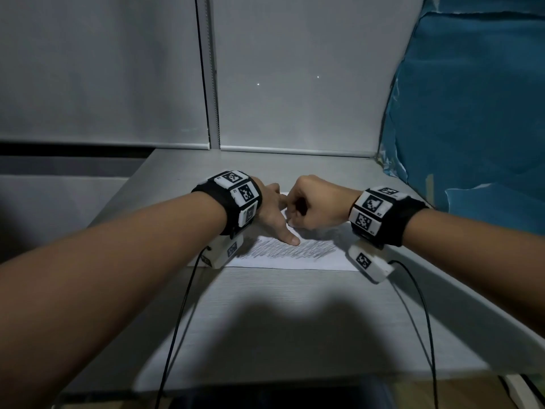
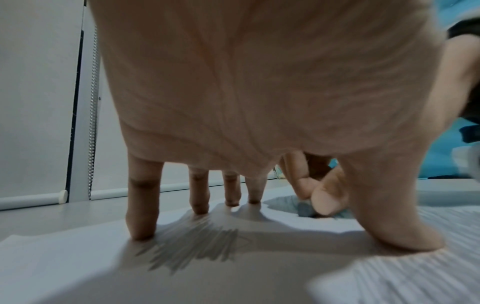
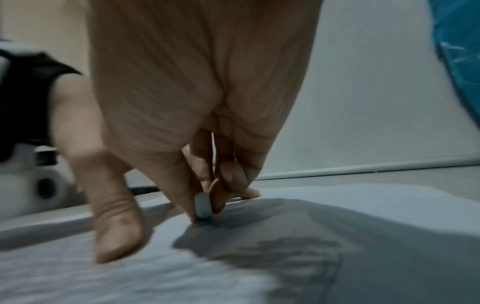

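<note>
Hands at a sheet of paper (image 1: pixel 295 262) on the desk (image 1: pixel 295 305): one pins it, one holds an eraser (image 3: pixel 203 206) to it.

Right hand (image 1: pixel 318 202) is curled like a loose fist, its grip a pinch of thumb and fingertips round the small grey-blue eraser. The eraser's lower end touches the paper at the far edge of the pencil scribble (image 1: pixel 292 250). Left hand (image 1: pixel 269 212) sits just beside the right, grip open and holding nothing. Its fingers are straight and spread with the tips pressed on the paper, and the thumb is planted on the scribble. The paper lies flat, mid-desk, a long edge toward the person. The scribble is a band of grey strokes across the sheet. Marker bands (image 1: pixel 374 212) are on both wrists, with black cables (image 1: pixel 177 320) trailing back. Grey blinds (image 1: pixel 103 69) hang behind the desk, and there is blue sheeting (image 1: pixel 472 113) to the right.
</note>
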`<move>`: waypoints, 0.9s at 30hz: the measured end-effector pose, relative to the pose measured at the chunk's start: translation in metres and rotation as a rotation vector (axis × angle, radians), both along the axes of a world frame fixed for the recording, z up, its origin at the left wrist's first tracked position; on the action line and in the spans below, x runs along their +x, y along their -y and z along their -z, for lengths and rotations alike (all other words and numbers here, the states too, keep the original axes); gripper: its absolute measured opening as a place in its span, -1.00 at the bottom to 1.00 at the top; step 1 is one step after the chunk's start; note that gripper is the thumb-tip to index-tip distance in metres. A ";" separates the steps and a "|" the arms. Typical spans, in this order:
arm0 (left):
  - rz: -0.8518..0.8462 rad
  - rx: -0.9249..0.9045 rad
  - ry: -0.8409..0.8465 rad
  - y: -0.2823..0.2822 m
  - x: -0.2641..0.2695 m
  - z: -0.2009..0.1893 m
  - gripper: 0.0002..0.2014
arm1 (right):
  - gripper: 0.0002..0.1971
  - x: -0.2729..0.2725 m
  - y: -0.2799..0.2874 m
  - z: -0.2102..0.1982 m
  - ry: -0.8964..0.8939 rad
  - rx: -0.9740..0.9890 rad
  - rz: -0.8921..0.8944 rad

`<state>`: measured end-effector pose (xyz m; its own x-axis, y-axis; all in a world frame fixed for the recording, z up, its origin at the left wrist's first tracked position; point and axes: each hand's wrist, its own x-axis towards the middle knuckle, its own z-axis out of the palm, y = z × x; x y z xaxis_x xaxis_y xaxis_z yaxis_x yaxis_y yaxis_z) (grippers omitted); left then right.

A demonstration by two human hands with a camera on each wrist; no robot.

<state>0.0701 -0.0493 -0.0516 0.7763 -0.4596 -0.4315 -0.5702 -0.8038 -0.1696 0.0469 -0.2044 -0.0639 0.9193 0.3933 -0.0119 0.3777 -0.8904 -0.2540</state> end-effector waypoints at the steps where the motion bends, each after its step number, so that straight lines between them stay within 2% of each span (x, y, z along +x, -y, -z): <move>1: -0.005 -0.001 -0.004 0.000 0.001 0.001 0.15 | -0.87 0.000 0.001 0.000 -0.005 0.009 -0.007; 4: -0.018 -0.001 0.016 0.000 0.001 0.003 0.27 | -0.88 0.014 0.012 -0.001 0.060 0.010 0.063; 6: -0.028 0.002 0.016 0.001 0.000 0.004 0.27 | -0.87 0.019 0.016 -0.002 0.095 0.017 0.099; 8: -0.027 0.000 0.003 0.002 0.000 0.002 0.23 | -0.88 0.014 0.011 -0.002 0.089 0.004 0.065; 12: -0.019 -0.027 -0.041 -0.001 -0.001 -0.002 0.01 | -0.91 -0.005 -0.002 0.001 -0.001 0.025 -0.094; 17: -0.019 0.016 -0.007 0.003 -0.001 -0.001 0.17 | -0.90 0.013 0.012 -0.002 0.078 0.025 0.017; 23: -0.041 -0.016 -0.028 0.000 -0.001 -0.001 0.12 | -0.90 -0.005 0.003 0.003 0.012 0.019 -0.101; 27: -0.044 0.003 -0.015 0.002 0.000 0.000 0.21 | -0.90 0.012 0.015 0.001 0.081 0.024 0.007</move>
